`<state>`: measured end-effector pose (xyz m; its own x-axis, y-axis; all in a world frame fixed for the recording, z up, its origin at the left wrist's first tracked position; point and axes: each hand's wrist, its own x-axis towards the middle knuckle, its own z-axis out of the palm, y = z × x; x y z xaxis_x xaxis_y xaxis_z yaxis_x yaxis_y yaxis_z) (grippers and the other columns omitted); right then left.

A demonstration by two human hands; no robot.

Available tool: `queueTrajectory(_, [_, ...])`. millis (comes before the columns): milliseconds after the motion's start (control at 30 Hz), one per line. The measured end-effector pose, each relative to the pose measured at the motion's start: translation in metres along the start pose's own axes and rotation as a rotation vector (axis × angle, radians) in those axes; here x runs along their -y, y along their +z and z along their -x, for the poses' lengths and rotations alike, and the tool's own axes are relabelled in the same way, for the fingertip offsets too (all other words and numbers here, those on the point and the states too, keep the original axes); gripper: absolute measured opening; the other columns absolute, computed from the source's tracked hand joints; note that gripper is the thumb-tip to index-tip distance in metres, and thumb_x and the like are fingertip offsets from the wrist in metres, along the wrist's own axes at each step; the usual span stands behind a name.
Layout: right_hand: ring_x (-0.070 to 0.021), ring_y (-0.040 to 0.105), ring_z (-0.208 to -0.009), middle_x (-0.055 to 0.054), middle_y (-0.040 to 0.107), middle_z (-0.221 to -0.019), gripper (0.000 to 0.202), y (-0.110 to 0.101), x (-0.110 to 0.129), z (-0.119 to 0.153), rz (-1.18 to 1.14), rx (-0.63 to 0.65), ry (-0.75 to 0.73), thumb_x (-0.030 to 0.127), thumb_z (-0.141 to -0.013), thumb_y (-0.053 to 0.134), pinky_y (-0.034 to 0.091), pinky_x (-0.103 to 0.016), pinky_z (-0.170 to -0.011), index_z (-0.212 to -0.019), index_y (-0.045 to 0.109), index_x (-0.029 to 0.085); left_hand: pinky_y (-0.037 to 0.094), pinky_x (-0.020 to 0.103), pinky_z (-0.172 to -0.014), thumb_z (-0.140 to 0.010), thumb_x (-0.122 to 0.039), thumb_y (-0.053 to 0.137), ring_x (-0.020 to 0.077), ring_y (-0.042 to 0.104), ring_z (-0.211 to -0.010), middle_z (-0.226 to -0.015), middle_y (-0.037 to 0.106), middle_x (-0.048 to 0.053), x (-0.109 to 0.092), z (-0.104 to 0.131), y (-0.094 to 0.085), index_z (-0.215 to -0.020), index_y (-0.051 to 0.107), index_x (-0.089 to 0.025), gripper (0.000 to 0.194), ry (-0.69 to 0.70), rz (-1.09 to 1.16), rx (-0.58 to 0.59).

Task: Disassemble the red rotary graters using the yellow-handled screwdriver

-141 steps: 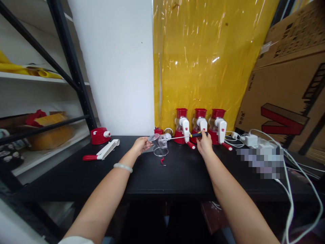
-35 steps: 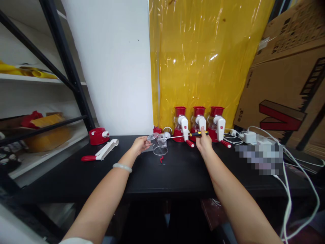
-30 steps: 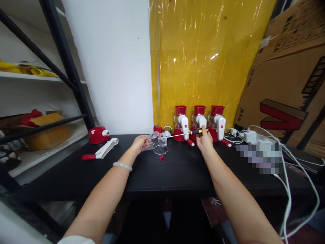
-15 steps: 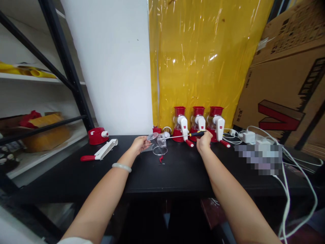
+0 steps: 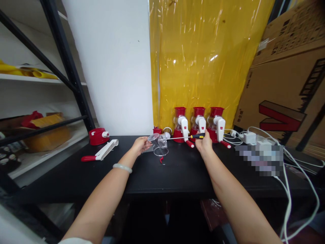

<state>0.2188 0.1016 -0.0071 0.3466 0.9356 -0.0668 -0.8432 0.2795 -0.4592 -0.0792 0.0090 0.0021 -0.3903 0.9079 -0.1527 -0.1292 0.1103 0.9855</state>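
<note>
My left hand point(image 5: 141, 145) is closed on the left side of a clear plastic housing point(image 5: 160, 149), which has round openings and is held tilted just over the table. In my right hand point(image 5: 204, 144) is a screwdriver point(image 5: 196, 136) with a black and yellow handle, lying nearly level. Its long shaft points left and its tip reaches the housing's right side; whether it meets a screw is too small to tell. A small red piece point(image 5: 161, 159) lies on the table just in front of the housing, with tiny metal bits beside it.
Three red and white rotary graters point(image 5: 199, 123) stand along the back of the black table point(image 5: 167, 179). A red base point(image 5: 98, 136) and a white crank with red handle point(image 5: 101, 152) lie at left. White cables and adapters point(image 5: 250, 137) and a large carton point(image 5: 284, 84) occupy the right.
My right hand has shifted its grip slightly on the screwdriver, and the handle has dropped a little. The left hand and housing stay almost in place.
</note>
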Motion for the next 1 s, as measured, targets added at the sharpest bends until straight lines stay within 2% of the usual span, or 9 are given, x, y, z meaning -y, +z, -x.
queueTrajectory(167, [-0.0093,0.059,-0.08,0.003,0.06,-0.09,0.02,-0.0003,0.0008,0.004,0.01,0.054,-0.077,0.039,-0.085,0.064,0.057,-0.026,-0.071,-0.086,0.054,0.022,0.047,0.02,-0.053,-0.086,-0.018,0.058,0.0137,0.068,-0.056,-0.062,0.064,0.0,0.0001,-0.0001,-0.0003,-0.087,0.059,-0.017,0.001,0.001,0.003,-0.008])
queueTrajectory(333, [-0.0067,0.048,-0.058,0.004,0.056,-0.077,0.035,-0.0023,0.0026,0.0085,0.178,0.092,-0.103,0.053,-0.083,0.06,0.045,-0.019,-0.05,-0.083,0.061,0.018,0.047,0.02,-0.052,-0.085,-0.018,0.06,0.0134,0.067,-0.055,-0.061,0.063,0.0,0.0,-0.0007,-0.0005,-0.086,0.059,-0.017,0.001,-0.001,0.005,-0.008])
queueTrajectory(467, [-0.0058,0.039,-0.05,0.004,0.053,-0.07,0.039,-0.0008,0.003,0.0088,0.257,0.106,-0.154,0.055,-0.084,0.058,0.035,-0.019,-0.043,-0.087,0.064,0.016,0.048,0.02,-0.052,-0.083,-0.021,0.062,0.0144,0.068,-0.056,-0.062,0.064,0.0,0.0007,-0.0016,-0.0012,-0.089,0.058,-0.017,0.007,0.002,0.009,-0.016])
queueTrajectory(533, [-0.0064,0.041,-0.051,0.005,0.051,-0.068,0.035,0.0004,0.0023,0.0079,0.261,0.092,-0.135,0.052,-0.084,0.059,0.035,-0.019,-0.043,-0.086,0.062,0.017,0.048,0.02,-0.053,-0.082,-0.023,0.065,0.015,0.068,-0.058,-0.063,0.064,0.001,0.0011,-0.0023,-0.0018,-0.09,0.058,-0.017,0.012,0.003,0.011,-0.021])
queueTrajectory(633, [-0.0073,0.049,-0.058,0.006,0.053,-0.072,0.023,0.001,0.0011,0.0061,0.204,0.035,-0.104,0.042,-0.084,0.062,0.041,-0.019,-0.05,-0.084,0.054,0.02,0.048,0.02,-0.053,-0.082,-0.024,0.065,0.0149,0.069,-0.058,-0.063,0.064,0.0,0.0016,-0.0033,-0.0024,-0.089,0.057,-0.018,0.013,0.01,0.01,-0.022])
queueTrajectory(767, [-0.0069,0.053,-0.061,0.008,0.053,-0.072,0.02,0.0,0.0012,0.0048,0.157,0.062,-0.022,0.031,-0.084,0.063,0.048,-0.021,-0.059,-0.08,0.047,0.021,0.048,0.02,-0.053,-0.083,-0.021,0.063,0.0142,0.068,-0.057,-0.062,0.063,0.0,0.001,-0.003,-0.0025,-0.087,0.058,-0.017,0.008,0.011,0.009,-0.017])
queueTrajectory(900, [-0.0083,0.06,-0.068,0.004,0.059,-0.075,0.007,0.0003,0.0038,0.0048,0.091,0.032,0.07,0.017,-0.087,0.052,0.052,-0.023,-0.065,-0.083,0.048,0.021,0.048,0.02,-0.052,-0.085,-0.019,0.06,0.0136,0.067,-0.055,-0.062,0.063,0.0,0.0001,-0.002,-0.0018,-0.088,0.058,-0.017,0.004,0.01,0.01,-0.022])
queueTrajectory(1000, [-0.0097,0.062,-0.075,0.0,0.061,-0.079,0.01,0.0013,0.0056,0.004,0.065,0.048,0.106,0.013,-0.088,0.043,0.055,-0.023,-0.069,-0.084,0.049,0.02,0.047,0.019,-0.051,-0.087,-0.017,0.057,0.0132,0.067,-0.055,-0.062,0.063,0.0,-0.0003,-0.0011,-0.0009,-0.089,0.057,-0.017,0.002,0.01,0.008,-0.024])
